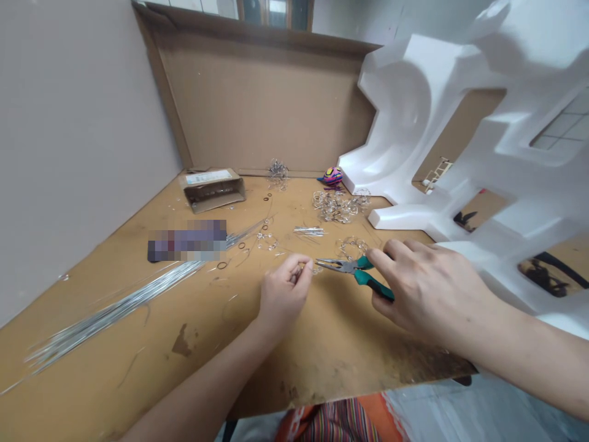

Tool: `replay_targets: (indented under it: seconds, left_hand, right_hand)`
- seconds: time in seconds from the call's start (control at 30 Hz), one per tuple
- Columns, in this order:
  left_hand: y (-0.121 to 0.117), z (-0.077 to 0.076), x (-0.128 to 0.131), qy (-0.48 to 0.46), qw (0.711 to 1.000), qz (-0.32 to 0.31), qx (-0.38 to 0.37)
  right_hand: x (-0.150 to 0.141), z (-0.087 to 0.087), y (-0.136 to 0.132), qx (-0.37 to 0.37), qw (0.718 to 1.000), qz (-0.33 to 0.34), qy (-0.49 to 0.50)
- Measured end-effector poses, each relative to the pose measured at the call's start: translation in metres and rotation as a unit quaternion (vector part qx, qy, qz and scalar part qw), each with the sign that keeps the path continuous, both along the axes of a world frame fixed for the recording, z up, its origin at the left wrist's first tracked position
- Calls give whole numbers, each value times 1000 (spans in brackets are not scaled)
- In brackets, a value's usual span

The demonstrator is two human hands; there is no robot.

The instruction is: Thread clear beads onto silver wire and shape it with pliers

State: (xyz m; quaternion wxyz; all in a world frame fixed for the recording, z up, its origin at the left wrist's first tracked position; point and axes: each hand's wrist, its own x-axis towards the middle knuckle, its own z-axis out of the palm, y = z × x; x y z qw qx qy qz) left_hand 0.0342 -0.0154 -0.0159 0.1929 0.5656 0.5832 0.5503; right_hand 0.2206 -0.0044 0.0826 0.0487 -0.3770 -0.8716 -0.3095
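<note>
- left hand [284,291]: fingers [299,269] pinched on a small wire bit [315,269], just beside the needle-nose pliers [343,265] tips
- right hand [427,288]: fingers [381,264] wrapped round the teal handles, out over the tabletop [322,350]

Bare forearms [202,387]; on the lap, orange striped fabric [331,423], probably a skirt or apron.

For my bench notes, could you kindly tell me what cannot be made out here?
Head view:
- What the left hand pinches: hidden by its fingers.
- Object beside the wire rods: pixelated.
- Cardboard box label: too small to read.
- Needle-nose pliers' grips: partly hidden by right hand.
</note>
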Motion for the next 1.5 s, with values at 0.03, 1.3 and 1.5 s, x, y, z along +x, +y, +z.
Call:
replay_targets:
  seconds: [0.03,1.3,1.5]
  left_hand:
    - [0,0,0,5,1000,2,1]
    - [3,-3,-3,4,999,-16,-38]
    - [4,-5,-3,26,999,-23,-33]
  right_hand:
    - [-1,0,-2,2,1000,-2,-4]
    - [-13,18,1,49,989,51,-130]
    - [-10,15,1,42,988,53,-136]
